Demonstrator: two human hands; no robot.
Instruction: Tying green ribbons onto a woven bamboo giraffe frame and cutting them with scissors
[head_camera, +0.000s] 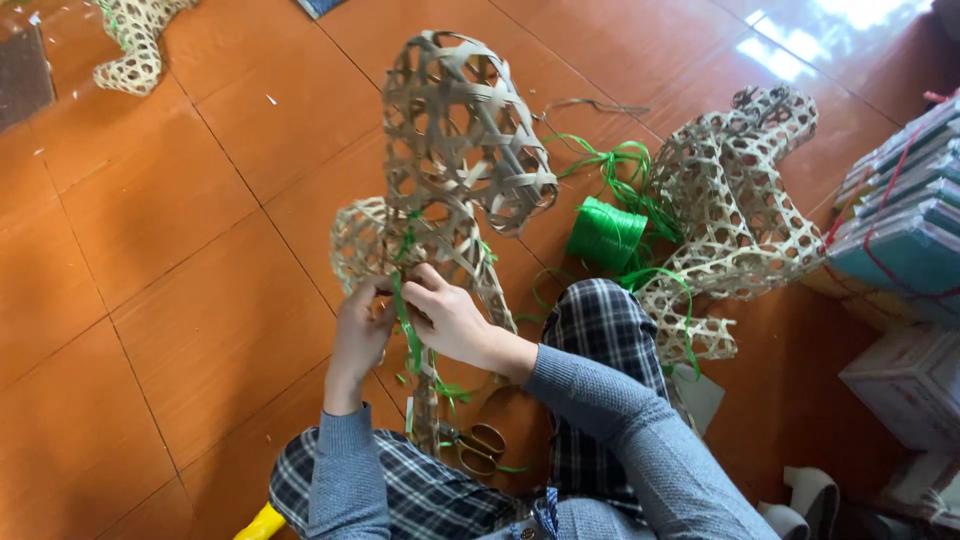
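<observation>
Head view: openwork woven frame of pale bamboo strips stands on the orange tile floor before the knees — likely light, springy, crushable, best gripped at strip crossings. Left hand and right hand both pinch a slippery green plastic ribbon at its lower joint. Knot hidden by fingers; brass-handled scissors partly covered — second frame cut off by stacked boxes.

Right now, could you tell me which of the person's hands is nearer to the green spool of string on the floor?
The right hand. It grips the woven frame below and left of the green spool. The left hand sits farther left, beyond the right one.
</observation>
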